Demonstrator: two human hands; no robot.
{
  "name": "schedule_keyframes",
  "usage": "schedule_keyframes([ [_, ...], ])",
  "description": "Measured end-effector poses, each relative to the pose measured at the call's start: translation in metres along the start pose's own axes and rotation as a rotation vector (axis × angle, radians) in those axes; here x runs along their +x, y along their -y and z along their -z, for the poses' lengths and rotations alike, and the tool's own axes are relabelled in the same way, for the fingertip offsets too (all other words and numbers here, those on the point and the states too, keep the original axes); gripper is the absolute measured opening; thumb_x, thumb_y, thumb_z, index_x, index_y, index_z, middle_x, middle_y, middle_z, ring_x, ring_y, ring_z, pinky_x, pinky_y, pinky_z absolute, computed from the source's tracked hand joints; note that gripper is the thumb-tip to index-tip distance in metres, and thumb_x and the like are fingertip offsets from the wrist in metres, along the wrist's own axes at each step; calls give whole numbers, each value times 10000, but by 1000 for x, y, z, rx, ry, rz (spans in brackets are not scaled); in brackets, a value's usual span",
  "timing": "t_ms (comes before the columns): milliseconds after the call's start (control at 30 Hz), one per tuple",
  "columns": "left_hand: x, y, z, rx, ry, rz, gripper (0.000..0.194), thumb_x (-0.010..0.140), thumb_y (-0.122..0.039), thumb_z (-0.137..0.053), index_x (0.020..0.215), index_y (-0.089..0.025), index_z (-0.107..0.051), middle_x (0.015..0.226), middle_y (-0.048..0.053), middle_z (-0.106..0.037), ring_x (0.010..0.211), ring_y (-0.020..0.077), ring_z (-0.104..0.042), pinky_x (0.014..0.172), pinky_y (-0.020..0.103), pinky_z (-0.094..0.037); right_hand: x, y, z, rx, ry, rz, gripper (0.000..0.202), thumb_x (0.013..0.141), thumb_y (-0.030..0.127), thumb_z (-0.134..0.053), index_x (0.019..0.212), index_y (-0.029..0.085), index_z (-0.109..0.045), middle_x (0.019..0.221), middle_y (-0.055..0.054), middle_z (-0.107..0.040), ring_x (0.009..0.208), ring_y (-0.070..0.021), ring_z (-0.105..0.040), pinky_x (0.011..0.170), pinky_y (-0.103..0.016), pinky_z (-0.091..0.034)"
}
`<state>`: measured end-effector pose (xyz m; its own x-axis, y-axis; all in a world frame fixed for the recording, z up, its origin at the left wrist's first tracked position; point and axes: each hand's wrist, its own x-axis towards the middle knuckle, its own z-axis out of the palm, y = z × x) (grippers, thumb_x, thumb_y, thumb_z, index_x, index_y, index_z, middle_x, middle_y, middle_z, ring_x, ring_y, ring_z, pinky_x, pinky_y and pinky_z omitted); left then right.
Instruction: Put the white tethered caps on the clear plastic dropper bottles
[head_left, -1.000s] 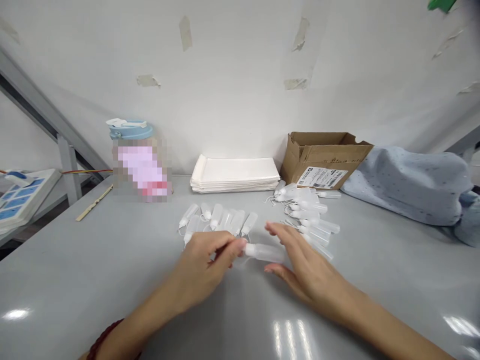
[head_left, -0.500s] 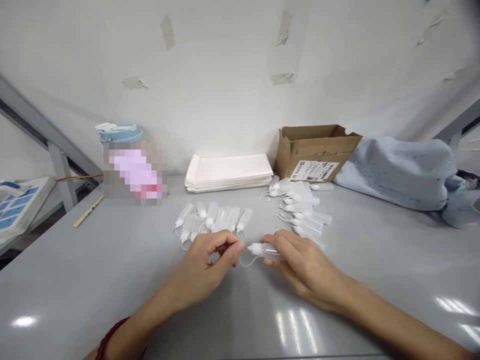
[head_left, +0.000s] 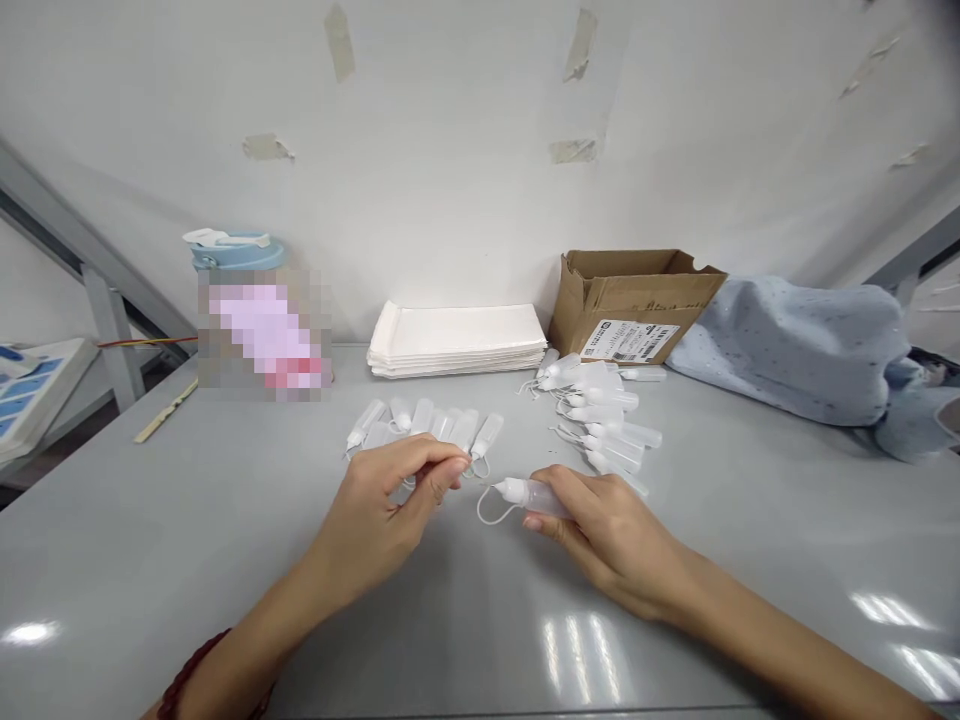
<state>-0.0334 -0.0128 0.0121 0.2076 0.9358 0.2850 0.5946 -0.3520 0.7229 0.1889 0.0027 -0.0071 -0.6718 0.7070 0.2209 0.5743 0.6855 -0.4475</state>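
My right hand (head_left: pixel 607 535) is wrapped around a small translucent squeeze bottle (head_left: pixel 546 498), held on its side with its thin tip pointing left. A white cord (head_left: pixel 491 522) loops down from the bottle's white cap toward the tip. To the left of that tip, my left hand (head_left: pixel 394 510) has its thumb and index finger pinched together. Whatever sits in the pinch is too small or hidden to make out. Behind my left hand lies a group of similar bottles (head_left: pixel 450 428), partly covered by it. Another pile of bottles (head_left: pixel 604 405) lies beyond my right hand.
Stacked white envelopes (head_left: pixel 461 335) lie against the wall beside an open cardboard box (head_left: pixel 637 305). Pale blue speckled cloth (head_left: pixel 795 350) is bunched at right. A blue-lidded container (head_left: pixel 236 252), partly pixelated, stands at left near a thin stick (head_left: pixel 166 410) on the grey table (head_left: pixel 420 650).
My left hand has moved left and slightly up, away from the bottle's tip, still pinched. My right hand keeps the bottle in nearly the same place. The view has shifted slightly.
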Motion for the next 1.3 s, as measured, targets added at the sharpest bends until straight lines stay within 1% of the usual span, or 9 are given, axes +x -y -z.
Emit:
schedule_keyframes([
  [100,0,1,2,26,18,-171,127,864,-158,-526,913,-201,-634,765,-5,-647,675,107,-564,625,209,-441,1,-1,1,-11,23,-27,206,947,316,-357,913,158,-484,672,-26,-584,532,-156,-514,491,-258,-371],
  [233,-2,3,-5,72,15,-299,143,859,-83,-510,888,-193,-596,780,2,-638,706,109,-571,647,214,-450,1,-1,1,1,67,-47,239,951,332,-336,899,159,-493,690,-35,-586,560,-164,-530,508,-265,-374],
  [300,-3,5,-10,108,-36,-365,147,847,-57,-513,885,-185,-576,759,2,-621,689,107,-560,630,215,-451,1,-1,1,7,70,-54,245,950,334,-334,913,156,-498,695,-36,-587,570,-166,-536,512,-266,-375],
  [400,-4,8,-17,153,-163,-484,145,824,-32,-528,863,-168,-557,722,3,-595,652,106,-536,590,218,-450,1,0,2,16,70,-65,249,949,335,-334,916,155,-503,686,-31,-581,556,-160,-525,506,-262,-372],
  [467,-4,8,-19,166,-230,-531,150,815,-20,-534,855,-163,-558,709,6,-592,642,110,-532,579,224,-457,1,0,3,16,72,-63,253,950,331,-332,911,152,-507,690,-34,-581,557,-159,-523,509,-264,-373],
  [533,-3,8,-19,148,-245,-529,160,812,-14,-541,871,-160,-569,723,11,-604,654,111,-547,587,225,-469,1,0,4,14,69,-59,256,951,324,-331,912,148,-513,686,-34,-580,558,-161,-523,512,-267,-374],
  [700,-1,7,-14,99,-174,-456,172,810,-54,-584,952,-152,-589,778,24,-634,687,103,-583,628,220,-501,1,-2,7,26,35,-51,252,949,319,-343,940,140,-520,684,-32,-581,543,-154,-515,508,-264,-371],
  [1100,-1,5,-15,160,-239,-556,155,791,-45,-586,861,-183,-595,726,-4,-622,644,108,-588,610,237,-527,-2,0,9,13,84,-28,254,954,312,-330,897,149,-516,717,-39,-581,578,-154,-521,529,-267,-364],
  [1300,-1,8,-15,188,-271,-594,165,784,-41,-604,881,-175,-604,726,-8,-634,667,112,-596,630,242,-531,1,-1,9,25,129,-60,245,952,326,-334,887,165,-507,693,-16,-554,566,-148,-502,519,-262,-338],
])
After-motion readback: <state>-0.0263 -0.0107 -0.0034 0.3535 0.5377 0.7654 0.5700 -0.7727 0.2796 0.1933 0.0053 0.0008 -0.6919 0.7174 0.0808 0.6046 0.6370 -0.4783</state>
